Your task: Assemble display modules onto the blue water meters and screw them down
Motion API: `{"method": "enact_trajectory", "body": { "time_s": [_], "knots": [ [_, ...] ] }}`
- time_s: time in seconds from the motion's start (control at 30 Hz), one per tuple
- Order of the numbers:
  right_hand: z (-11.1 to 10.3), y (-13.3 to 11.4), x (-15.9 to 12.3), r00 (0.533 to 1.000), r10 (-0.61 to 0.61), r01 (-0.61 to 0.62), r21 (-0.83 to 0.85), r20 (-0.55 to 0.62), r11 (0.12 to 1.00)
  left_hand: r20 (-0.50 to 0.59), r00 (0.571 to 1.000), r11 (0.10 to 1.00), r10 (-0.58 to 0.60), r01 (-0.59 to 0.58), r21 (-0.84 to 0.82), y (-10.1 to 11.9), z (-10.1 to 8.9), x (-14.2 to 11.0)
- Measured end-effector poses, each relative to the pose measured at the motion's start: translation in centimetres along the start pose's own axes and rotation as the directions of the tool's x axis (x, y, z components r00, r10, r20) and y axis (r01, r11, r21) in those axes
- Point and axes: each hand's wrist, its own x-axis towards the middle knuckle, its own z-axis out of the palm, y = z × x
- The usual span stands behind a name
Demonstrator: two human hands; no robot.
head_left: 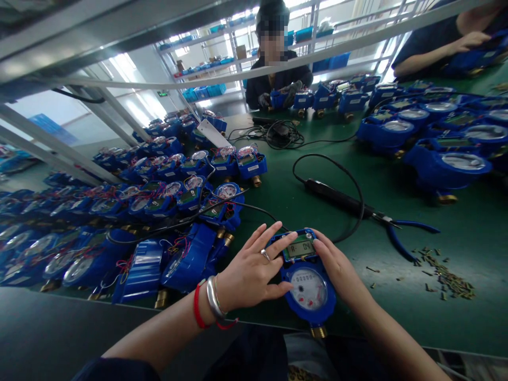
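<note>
A blue water meter (307,283) with a round dial and a small lit display lies on the green table (397,190) right in front of me. My left hand (250,270), with a ring and bracelets at the wrist, rests on the meter's left side, fingers spread flat toward the display. My right hand (337,264) presses against the meter's right side, fingers wrapped along its edge by the display.
Several rows of blue meters (159,196) fill the table's left; more meters (436,137) sit at the right. A black electric screwdriver (337,198) with its cable, blue pliers (400,233) and scattered screws (444,275) lie right of me. A person (273,74) works opposite; another's arm (444,47) shows far right.
</note>
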Motion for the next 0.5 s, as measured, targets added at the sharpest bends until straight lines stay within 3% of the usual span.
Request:
{"method": "enact_trajectory", "body": {
  "time_s": [0.1,0.17,0.5],
  "knots": [
    [-0.2,0.0,-0.1,1.0,0.004,-0.004,0.005,0.008,1.0,-0.108,0.994,1.0,-0.012,0.011,-0.018,-0.1,0.4,-1.0],
    [-0.2,-0.1,-0.1,1.0,0.0,0.0,-0.001,0.007,1.0,-0.125,0.991,0.998,-0.035,0.029,-0.049,-0.2,0.6,-1.5],
    [0.0,-0.1,0.1,1.0,0.003,-0.003,-0.011,0.0,1.0,0.036,0.985,0.967,-0.169,0.173,-0.189,-0.1,1.1,-0.6]
  ]
}}
